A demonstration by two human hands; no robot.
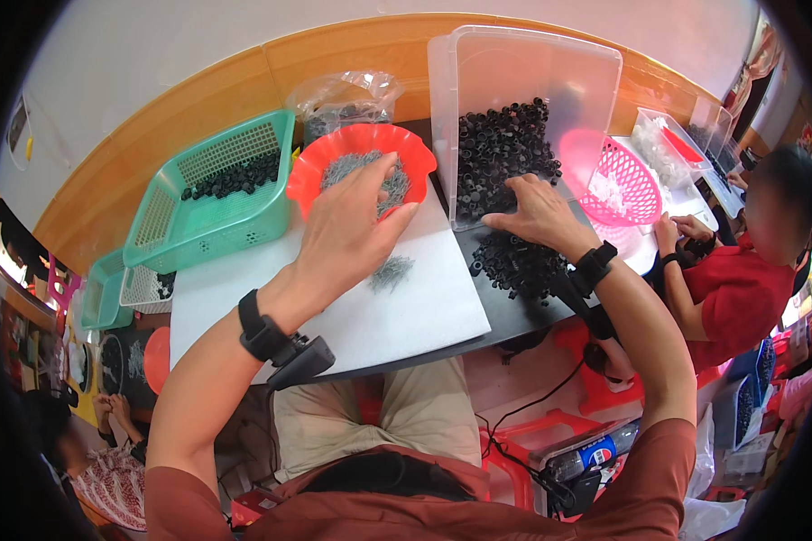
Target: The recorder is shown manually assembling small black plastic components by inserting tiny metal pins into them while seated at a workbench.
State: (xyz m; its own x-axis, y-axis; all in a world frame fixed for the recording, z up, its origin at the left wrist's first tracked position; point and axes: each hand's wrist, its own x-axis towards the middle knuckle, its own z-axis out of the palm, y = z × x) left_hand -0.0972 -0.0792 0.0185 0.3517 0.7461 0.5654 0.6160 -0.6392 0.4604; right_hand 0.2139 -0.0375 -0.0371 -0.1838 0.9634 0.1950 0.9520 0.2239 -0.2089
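Held the left hand (352, 225) over the red scalloped bowl (361, 138), its thumb and fingers spread apart above the thin grey pins (341, 169) inside. Held the right hand (541, 215) well apart from the left, at the near side of the clear plastic box (550, 68), likewise with thumb and fingers parted, close over the small black parts (505, 149). Wore a dark strap (594, 268) on each wrist. Had the bowl on the far part of a white sheet (334, 316), laid over the dark table (505, 317) and stretching almost to the table's near edge. Had a loose heap of grey pins (391, 272) on that sheet too, between the bowl and the near edge. Found the clear box right of the sheet, toward the table's far edge, well stocked with black parts, and a loose pile of black parts (519, 266) by the near edge. Saw a green mesh basket (216, 239) toward the table's far left corner, with more black parts inside, and a clear plastic bag (347, 90) between bowl and far edge. Saw, right of the box, a pink mesh basket (645, 171) of white pieces (609, 191), and farther right a person in a red top (726, 293).
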